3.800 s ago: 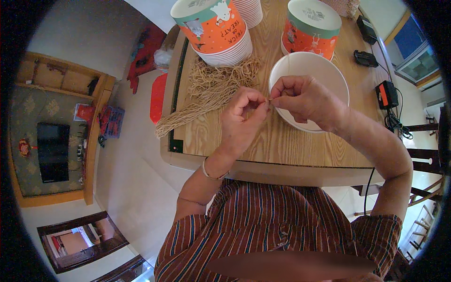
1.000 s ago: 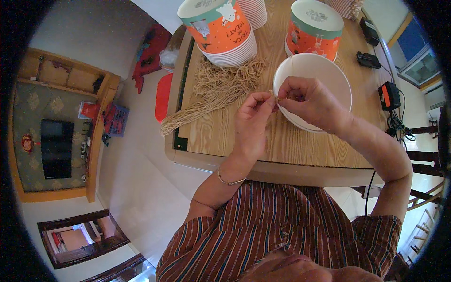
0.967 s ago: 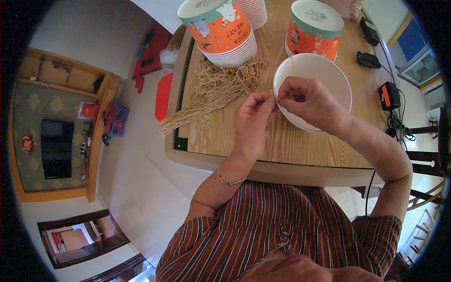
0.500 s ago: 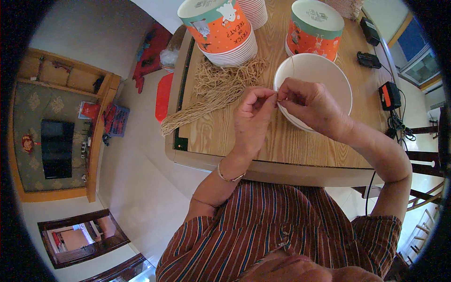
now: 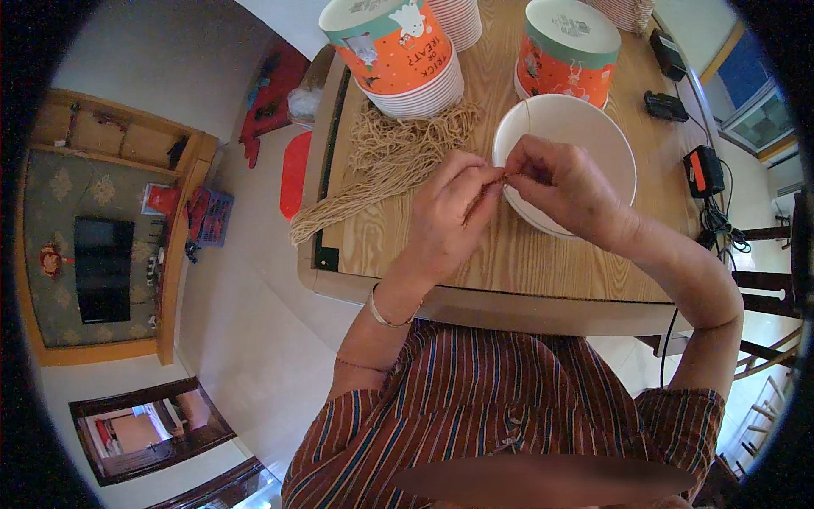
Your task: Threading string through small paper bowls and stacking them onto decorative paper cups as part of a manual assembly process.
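Observation:
A white paper bucket (image 5: 606, 140) stands with its mouth up on the table in front of me. From its far left rim a thin tan cord (image 5: 529, 114) runs down toward my fingers. Pinched together at the bucket's near left rim, my left hand (image 5: 449, 212) and my right hand (image 5: 570, 187) meet fingertip to fingertip on the cord. Its end between the fingers is mostly hidden. My right hand lies over the bucket's mouth; my left is outside it, beside a loose bundle of tan cords (image 5: 381, 174) spread on the table.
Upside-down stacks of orange and green printed buckets stand at the far left (image 5: 398, 64) and far right (image 5: 568, 51) of the wooden table (image 5: 543, 276). Black adapters (image 5: 666, 108) and cables (image 5: 721, 229) line the right edge. A red stool (image 5: 295, 174) stands off the left edge.
My left hand has turned, its back now facing up more, and its wrist has shifted slightly left and down. Both hands' fingertips still meet at the rim; the bucket has barely moved.

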`<state>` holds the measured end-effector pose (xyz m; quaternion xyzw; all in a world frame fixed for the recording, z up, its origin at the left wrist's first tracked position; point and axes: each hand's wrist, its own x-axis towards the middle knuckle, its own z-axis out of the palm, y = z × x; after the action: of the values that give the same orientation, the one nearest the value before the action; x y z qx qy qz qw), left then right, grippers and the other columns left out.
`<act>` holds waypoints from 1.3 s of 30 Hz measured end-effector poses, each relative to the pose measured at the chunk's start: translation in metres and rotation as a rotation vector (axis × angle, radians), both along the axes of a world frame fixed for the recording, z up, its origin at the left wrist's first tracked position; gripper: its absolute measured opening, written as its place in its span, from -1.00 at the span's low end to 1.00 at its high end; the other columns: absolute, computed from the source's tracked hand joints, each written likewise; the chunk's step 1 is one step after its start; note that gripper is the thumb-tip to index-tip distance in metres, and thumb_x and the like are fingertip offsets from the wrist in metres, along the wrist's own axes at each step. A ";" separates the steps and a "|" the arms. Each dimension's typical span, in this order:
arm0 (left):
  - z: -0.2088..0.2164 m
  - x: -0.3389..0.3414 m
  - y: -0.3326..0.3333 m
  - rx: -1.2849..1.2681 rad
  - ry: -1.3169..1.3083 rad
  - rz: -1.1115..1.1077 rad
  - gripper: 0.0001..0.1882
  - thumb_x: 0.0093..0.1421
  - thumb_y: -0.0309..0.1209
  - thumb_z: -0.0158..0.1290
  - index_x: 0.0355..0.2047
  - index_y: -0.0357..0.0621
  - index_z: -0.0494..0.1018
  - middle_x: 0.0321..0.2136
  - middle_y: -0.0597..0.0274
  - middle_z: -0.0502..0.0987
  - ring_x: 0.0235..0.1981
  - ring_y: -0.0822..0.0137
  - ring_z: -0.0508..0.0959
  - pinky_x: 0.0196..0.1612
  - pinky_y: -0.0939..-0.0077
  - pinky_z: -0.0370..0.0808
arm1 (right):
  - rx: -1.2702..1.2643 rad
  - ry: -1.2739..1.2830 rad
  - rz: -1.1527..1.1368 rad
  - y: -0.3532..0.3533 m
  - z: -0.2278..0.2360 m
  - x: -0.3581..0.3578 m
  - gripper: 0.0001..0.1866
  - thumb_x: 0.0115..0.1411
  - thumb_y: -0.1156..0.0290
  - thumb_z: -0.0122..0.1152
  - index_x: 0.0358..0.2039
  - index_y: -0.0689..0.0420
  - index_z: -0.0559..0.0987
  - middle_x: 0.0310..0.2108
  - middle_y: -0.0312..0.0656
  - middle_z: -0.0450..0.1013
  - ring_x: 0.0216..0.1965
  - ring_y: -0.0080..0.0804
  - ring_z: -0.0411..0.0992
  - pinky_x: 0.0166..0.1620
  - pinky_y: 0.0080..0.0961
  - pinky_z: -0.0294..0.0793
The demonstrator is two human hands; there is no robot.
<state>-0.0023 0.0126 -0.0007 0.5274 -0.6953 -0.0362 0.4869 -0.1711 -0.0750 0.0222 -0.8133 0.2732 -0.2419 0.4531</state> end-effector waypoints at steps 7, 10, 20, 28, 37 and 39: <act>0.008 0.003 -0.003 0.038 -0.077 -0.027 -0.83 0.02 -0.62 0.16 -0.34 -0.24 0.46 -0.37 0.16 0.45 -0.37 0.18 0.53 -0.32 0.40 0.49 | -0.043 0.033 -0.007 0.000 0.004 0.000 -0.91 0.15 0.53 0.19 -0.36 0.23 0.46 -0.59 -0.36 0.36 -0.52 -0.72 0.26 -0.47 -0.63 0.31; 0.005 0.001 -0.004 0.078 0.028 -0.039 -0.83 0.02 -0.64 0.13 -0.35 -0.23 0.46 -0.37 0.16 0.45 -0.37 0.23 0.53 -0.29 0.45 0.49 | -0.053 0.055 -0.014 0.001 0.003 0.000 -0.91 0.14 0.54 0.19 -0.36 0.23 0.46 -0.59 -0.34 0.36 -0.53 -0.71 0.26 -0.48 -0.61 0.31; -0.016 0.004 -0.008 0.495 0.801 -0.203 -0.93 0.17 -0.60 0.06 -0.33 -0.22 0.46 -0.40 0.40 0.44 -0.41 0.58 0.46 -0.34 0.68 0.43 | -0.151 0.074 -0.009 -0.002 0.002 0.001 -0.92 0.13 0.56 0.16 -0.35 0.23 0.46 -0.62 -0.29 0.35 -0.55 -0.63 0.28 -0.46 -0.56 0.34; -0.013 0.017 -0.008 0.667 0.972 -0.310 -0.92 0.22 -0.50 0.08 -0.28 -0.23 0.50 -0.47 0.37 0.51 -0.50 0.59 0.44 -0.44 0.71 0.39 | -0.047 0.012 0.022 -0.004 -0.003 0.005 -0.91 0.15 0.57 0.16 -0.32 0.21 0.46 -0.55 -0.27 0.38 -0.51 -0.63 0.29 -0.44 -0.58 0.34; -0.022 0.010 -0.009 0.677 1.197 -0.321 -0.90 0.22 -0.48 0.10 -0.27 -0.21 0.53 -0.43 0.35 0.55 -0.46 0.57 0.48 -0.45 0.68 0.40 | -0.294 0.029 0.075 -0.002 0.004 -0.004 -0.86 0.13 0.61 0.17 -0.28 0.23 0.43 -0.44 -0.15 0.47 -0.40 -0.40 0.50 -0.32 -0.47 0.48; -0.023 0.011 -0.009 0.692 1.228 -0.317 -0.90 0.22 -0.48 0.10 -0.27 -0.21 0.53 -0.43 0.35 0.55 -0.45 0.57 0.49 -0.45 0.68 0.40 | -0.289 0.045 0.090 0.000 0.005 -0.005 -0.85 0.13 0.61 0.16 -0.28 0.24 0.43 -0.41 -0.13 0.49 -0.37 -0.38 0.53 -0.30 -0.45 0.50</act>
<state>0.0082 0.0039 -0.0239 0.4289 -0.3132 -0.6143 0.5836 -0.1765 -0.0749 0.0272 -0.8867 0.2091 -0.2400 0.3354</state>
